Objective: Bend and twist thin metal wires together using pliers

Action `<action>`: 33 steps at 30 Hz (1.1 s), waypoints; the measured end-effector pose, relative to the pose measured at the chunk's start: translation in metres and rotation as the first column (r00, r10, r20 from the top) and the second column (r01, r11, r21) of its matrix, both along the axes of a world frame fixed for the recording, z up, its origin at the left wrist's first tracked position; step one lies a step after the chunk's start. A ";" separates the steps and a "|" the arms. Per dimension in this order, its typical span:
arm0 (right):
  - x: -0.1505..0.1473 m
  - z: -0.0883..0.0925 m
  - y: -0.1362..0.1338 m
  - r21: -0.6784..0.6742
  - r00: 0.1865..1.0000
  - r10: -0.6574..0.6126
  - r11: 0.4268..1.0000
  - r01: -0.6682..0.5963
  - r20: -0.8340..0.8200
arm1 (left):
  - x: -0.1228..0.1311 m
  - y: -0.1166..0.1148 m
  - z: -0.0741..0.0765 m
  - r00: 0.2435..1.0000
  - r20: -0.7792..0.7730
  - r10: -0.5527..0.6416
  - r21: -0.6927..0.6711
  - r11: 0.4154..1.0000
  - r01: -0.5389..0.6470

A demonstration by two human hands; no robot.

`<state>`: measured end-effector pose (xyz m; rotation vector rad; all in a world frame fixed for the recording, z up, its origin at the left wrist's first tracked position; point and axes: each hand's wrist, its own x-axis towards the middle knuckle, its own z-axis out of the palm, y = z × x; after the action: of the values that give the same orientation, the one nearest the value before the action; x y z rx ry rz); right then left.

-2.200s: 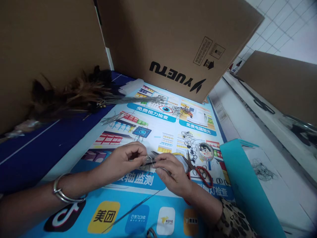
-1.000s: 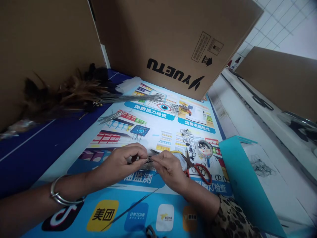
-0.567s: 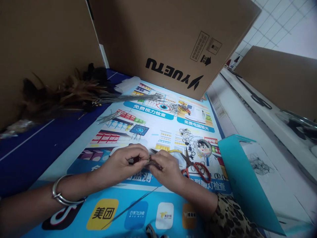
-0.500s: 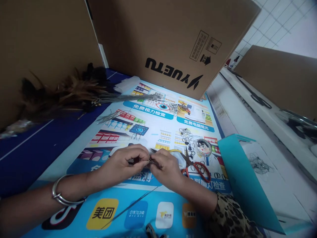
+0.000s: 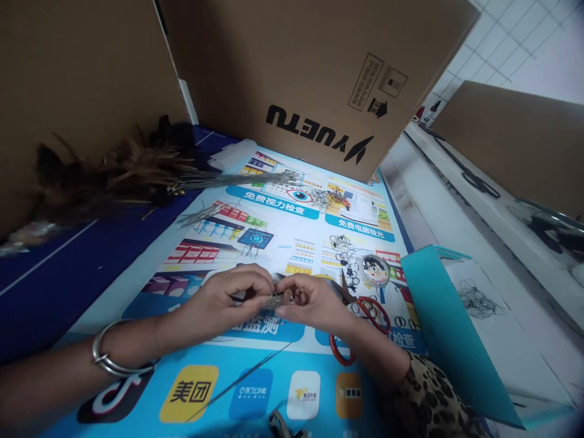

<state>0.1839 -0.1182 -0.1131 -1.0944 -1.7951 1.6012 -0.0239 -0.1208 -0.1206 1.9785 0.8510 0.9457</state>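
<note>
My left hand (image 5: 235, 298) is closed in a pinch over the printed sheet, holding one side of a small, shiny, greyish thing (image 5: 274, 302) with thin wire-like strands. Its exact kind is too small to tell. My right hand (image 5: 314, 301) has its thumb and curled fingers at the other side of the same thing. Scissors with red handles (image 5: 376, 316) lie beside and partly under my right wrist. Behind the right hand, a yellow-handled tool (image 5: 323, 277) is mostly hidden. Thin dark wires (image 5: 246, 377) lie on the sheet in front of my hands.
Black rings (image 5: 351, 280) and a round clear container (image 5: 376, 271) lie to the right. A teal box (image 5: 449, 328) with tangled wire stands farther right. Brown feathers (image 5: 123, 164) and a wire bundle (image 5: 237, 179) are at left. A cardboard box (image 5: 314, 73) blocks the back.
My right hand has turned and its fingers have opened out a little, showing more of the shiny thing. The red scissor handles show more beside the right wrist.
</note>
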 end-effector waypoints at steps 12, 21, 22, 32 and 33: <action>0.007 -0.004 0.010 -0.263 0.982 -0.017 0.964 -0.033 -0.189 | -0.002 0.001 0.003 0.999 -0.046 -0.025 0.040 0.999 0.027; 0.009 -0.006 0.010 -0.292 0.984 0.012 0.954 -0.064 -0.176 | -0.003 0.002 0.001 0.998 -0.064 -0.026 0.114 0.993 0.033; 0.008 -0.005 0.010 -0.286 0.986 0.004 0.957 -0.052 -0.168 | -0.003 0.001 0.000 0.998 -0.066 -0.023 0.130 0.991 0.032; -0.001 -0.005 0.007 -0.274 0.990 -0.070 0.961 0.033 -0.126 | -0.001 0.000 0.002 0.995 -0.079 -0.059 0.142 0.987 0.070; -0.001 -0.006 0.007 -0.273 0.990 -0.071 0.961 0.034 -0.126 | -0.001 0.000 0.001 0.994 -0.082 -0.066 0.143 0.987 0.077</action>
<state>0.1828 -0.1115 -0.1188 -1.1121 -1.4786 1.8807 -0.0245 -0.1210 -0.1192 2.1691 0.7657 0.9179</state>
